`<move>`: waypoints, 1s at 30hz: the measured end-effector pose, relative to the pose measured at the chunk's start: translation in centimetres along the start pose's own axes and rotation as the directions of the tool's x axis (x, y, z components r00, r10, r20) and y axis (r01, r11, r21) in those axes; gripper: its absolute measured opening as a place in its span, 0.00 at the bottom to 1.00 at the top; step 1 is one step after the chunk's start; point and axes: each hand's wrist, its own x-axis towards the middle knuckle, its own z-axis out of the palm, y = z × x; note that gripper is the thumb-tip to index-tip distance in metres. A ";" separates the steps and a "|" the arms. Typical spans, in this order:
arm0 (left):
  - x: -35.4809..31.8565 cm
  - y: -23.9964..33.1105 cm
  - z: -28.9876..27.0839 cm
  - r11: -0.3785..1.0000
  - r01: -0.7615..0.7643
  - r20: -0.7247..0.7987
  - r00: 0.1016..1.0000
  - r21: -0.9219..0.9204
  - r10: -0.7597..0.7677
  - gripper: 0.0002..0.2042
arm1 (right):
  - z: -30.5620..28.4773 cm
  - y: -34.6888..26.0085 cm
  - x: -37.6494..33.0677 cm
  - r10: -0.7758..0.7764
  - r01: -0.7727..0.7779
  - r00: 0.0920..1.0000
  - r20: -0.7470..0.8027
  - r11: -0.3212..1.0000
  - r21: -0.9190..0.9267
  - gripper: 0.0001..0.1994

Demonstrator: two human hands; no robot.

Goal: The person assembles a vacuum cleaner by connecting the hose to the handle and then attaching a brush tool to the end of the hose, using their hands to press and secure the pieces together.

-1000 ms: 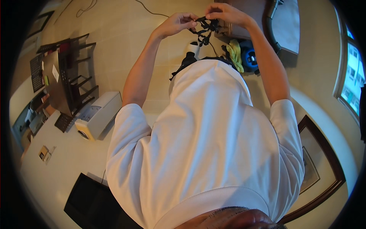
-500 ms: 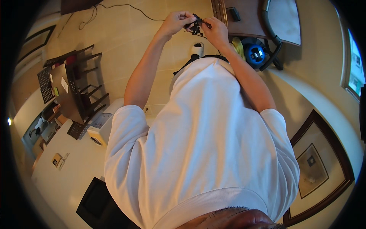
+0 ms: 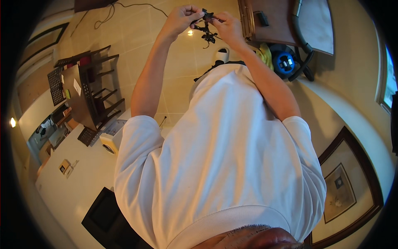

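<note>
Now, nearest the camera, the white shirt (image 3: 219, 166) is filling the view. Beyond it both arms are stretching out, and the hands have been rising steadily toward the frame's top edge. The left hand (image 3: 182, 18) and right hand (image 3: 226, 27) are pinching together on a small black tangled object (image 3: 206, 27), above the tiled floor (image 3: 137, 37).

A black tangled cord (image 3: 206, 31) is being held over beige floor tiles (image 3: 137, 37). A plain white shirt (image 3: 224, 166) is being worn. A blue round device (image 3: 284, 63) is being seen beside a dark brown cabinet (image 3: 269, 20).
</note>
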 end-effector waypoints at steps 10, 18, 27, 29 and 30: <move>-2.9 -0.5 -15.1 0.999 0.020 -0.043 0.999 0.028 -0.019 0.07 | -16.1 -0.1 -1.4 0.402 -0.502 0.841 0.363 0.329 0.800 0.08; -6.4 4.4 -20.2 0.939 -0.009 0.163 0.985 0.344 -0.051 0.11 | -32.9 -0.9 -5.1 0.342 -0.478 0.873 0.348 0.742 0.470 0.09; -6.0 12.3 -15.2 0.734 0.032 0.183 0.960 0.678 -0.212 0.09 | -38.6 -2.8 -10.2 0.478 -0.483 0.873 0.096 0.875 0.041 0.10; -6.9 13.7 -13.6 0.780 -0.014 0.147 0.984 0.625 -0.100 0.11 | -40.8 -2.4 -12.0 0.448 -0.445 0.893 -0.031 0.892 0.073 0.10; -6.6 13.1 -14.6 0.780 -0.010 0.142 0.985 0.626 -0.101 0.11 | -42.2 -2.0 -12.8 0.440 -0.430 0.889 -0.125 0.898 0.097 0.11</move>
